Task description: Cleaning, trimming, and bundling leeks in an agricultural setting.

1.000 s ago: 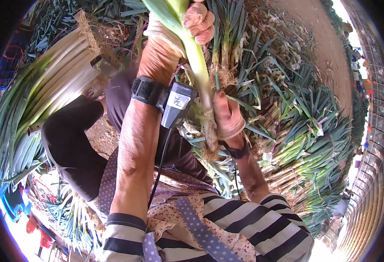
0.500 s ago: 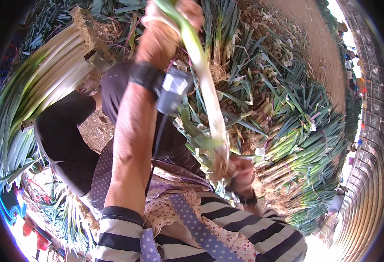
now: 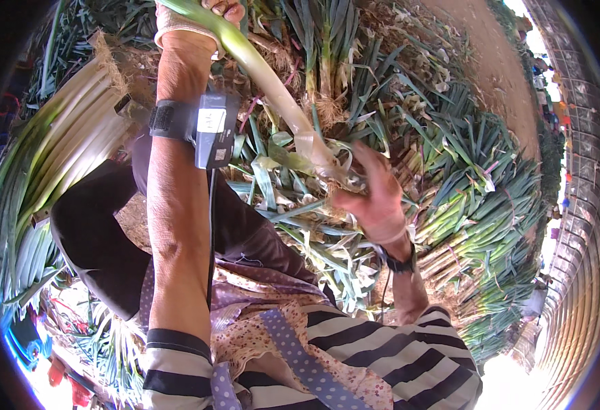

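My left hand [image 3: 226, 9] reaches to the upper edge of the view, partly cut off, closed around the green upper part of a leek [image 3: 272, 85]. The leek slants down to the right, its white shaft ending in the root end near my right hand [image 3: 380, 201]. That right hand is open, thumb and fingers spread on either side of the root end, slightly blurred. Loose peeled outer leaf [image 3: 300, 160] hangs along the lower shaft. Whether the right fingertips touch the leek is hard to make out.
A stack of trimmed leeks [image 3: 74, 130] lies at the left, roots toward the top. Bundled leeks [image 3: 464, 239] cover the ground at the right, with another bunch [image 3: 324, 68] at the top middle. Leaf scraps [image 3: 341, 266] lie below my right hand. My bent knee [image 3: 95, 232] is at the left.
My left hand has moved left and up with the leek, which now lies more slanted. My right hand has risen and spread its fingers by the root end.
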The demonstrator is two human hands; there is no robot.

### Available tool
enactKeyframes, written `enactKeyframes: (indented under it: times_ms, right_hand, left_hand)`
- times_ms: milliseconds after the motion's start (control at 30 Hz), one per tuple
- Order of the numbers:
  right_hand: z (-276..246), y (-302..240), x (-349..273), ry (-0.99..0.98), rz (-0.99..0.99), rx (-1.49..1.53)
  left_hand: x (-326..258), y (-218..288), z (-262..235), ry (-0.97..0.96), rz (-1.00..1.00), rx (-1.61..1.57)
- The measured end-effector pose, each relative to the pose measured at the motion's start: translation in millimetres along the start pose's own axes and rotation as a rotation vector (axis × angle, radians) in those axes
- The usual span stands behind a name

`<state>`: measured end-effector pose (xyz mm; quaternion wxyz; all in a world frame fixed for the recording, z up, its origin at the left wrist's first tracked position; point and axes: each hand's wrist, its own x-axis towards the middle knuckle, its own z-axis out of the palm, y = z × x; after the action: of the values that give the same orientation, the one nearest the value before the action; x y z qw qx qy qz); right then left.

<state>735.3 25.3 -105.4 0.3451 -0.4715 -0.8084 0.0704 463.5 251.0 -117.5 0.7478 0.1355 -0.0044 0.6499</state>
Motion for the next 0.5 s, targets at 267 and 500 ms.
enactKeyframes:
  times_ms: [267,500]
  right_hand:
    - [32.6,-5.6,22.6,-0.318,0.133,-0.060]
    - [22.3,-34.5,35.4,-0.343,0.765,0.709]
  left_hand:
    - [-0.6,-8.7,31.0,0.285,0.008,0.337]
    - [-7.5,-35.0,42.6,0.278,-0.032,0.378]
